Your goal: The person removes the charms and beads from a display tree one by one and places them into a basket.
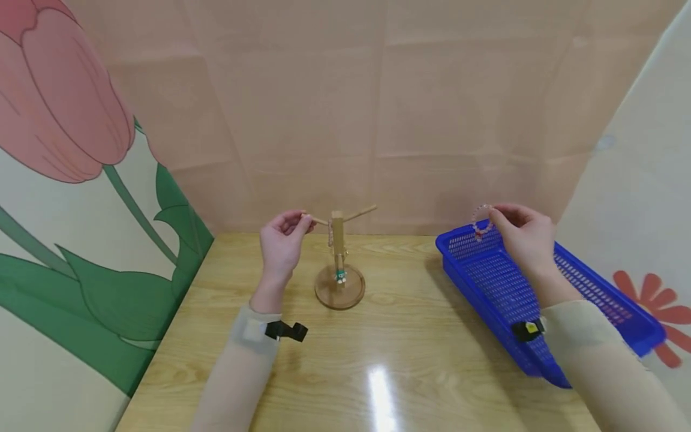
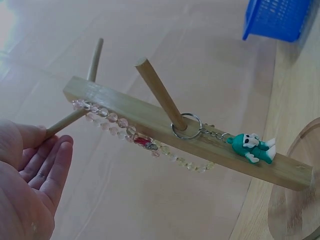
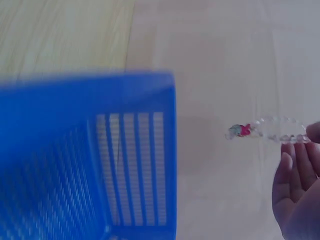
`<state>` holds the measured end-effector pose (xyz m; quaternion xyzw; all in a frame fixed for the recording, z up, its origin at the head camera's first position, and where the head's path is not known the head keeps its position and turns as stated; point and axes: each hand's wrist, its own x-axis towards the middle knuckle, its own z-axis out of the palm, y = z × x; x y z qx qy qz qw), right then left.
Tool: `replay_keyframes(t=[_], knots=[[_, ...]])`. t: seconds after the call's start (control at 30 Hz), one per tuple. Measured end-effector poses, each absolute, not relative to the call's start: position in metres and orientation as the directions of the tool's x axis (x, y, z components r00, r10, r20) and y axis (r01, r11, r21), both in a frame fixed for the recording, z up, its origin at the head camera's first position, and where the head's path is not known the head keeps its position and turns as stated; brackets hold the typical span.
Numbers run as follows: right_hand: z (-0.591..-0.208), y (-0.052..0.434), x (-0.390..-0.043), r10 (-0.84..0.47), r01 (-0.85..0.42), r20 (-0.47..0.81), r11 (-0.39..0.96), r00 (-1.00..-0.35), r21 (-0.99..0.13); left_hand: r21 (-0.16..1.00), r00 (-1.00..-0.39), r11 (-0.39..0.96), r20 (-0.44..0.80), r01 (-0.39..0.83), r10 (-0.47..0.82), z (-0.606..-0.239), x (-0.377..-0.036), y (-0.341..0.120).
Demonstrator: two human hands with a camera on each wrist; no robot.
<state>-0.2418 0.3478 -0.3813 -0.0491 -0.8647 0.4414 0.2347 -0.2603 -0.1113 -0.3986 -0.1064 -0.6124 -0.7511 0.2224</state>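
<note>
My left hand (image 1: pixel 283 240) pinches the end of a peg on a small wooden stand (image 1: pixel 338 234) with a round base. Along that peg hangs a beaded bracelet (image 2: pixel 112 116) of pale pink and yellowish beads with a red charm, lying against the post. A keychain (image 2: pixel 250 147) with a teal and white figure hangs by its ring from the peg (image 2: pixel 159 92) lower on the post. Over the far end of the blue basket, my right hand (image 1: pixel 526 237) pinches a second beaded bracelet (image 3: pixel 280 130), its red charm hanging at the side away from the fingers.
The blue plastic basket (image 1: pixel 448 255) stands on the right of the wooden table (image 1: pixel 399 336), under the right forearm. A pinkish cloth backdrop (image 1: pixel 378 120) rises behind the table. Panels with painted flowers (image 1: pixel 70 102) flank both sides.
</note>
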Motion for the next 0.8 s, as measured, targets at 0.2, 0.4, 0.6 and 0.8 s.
replay_keyframes(t=[0.2,0.4,0.6,0.8], knots=[[-0.39,0.389,-0.247,0.161,-0.099,0.307,0.724,-0.938,-0.682,0.872,-0.876,-0.144,0.435,0.467,-0.208,-0.4,-0.261,-0.113],[-0.407,0.419,-0.248,0.02,-0.107,0.196,0.783,-0.98,-0.613,0.874,-0.875,-0.133,0.436,0.467,-0.209,-0.4,-0.262,-0.115],[-0.419,0.432,-0.249,-0.06,-0.104,0.091,0.791,-0.994,-0.603,0.878,-0.88,-0.136,0.427,0.458,-0.209,-0.4,-0.263,-0.118],[-0.427,0.442,-0.251,-0.152,-0.123,-0.004,0.816,-0.988,-0.565,0.88,-0.883,-0.142,0.42,0.453,-0.21,-0.4,-0.264,-0.118]])
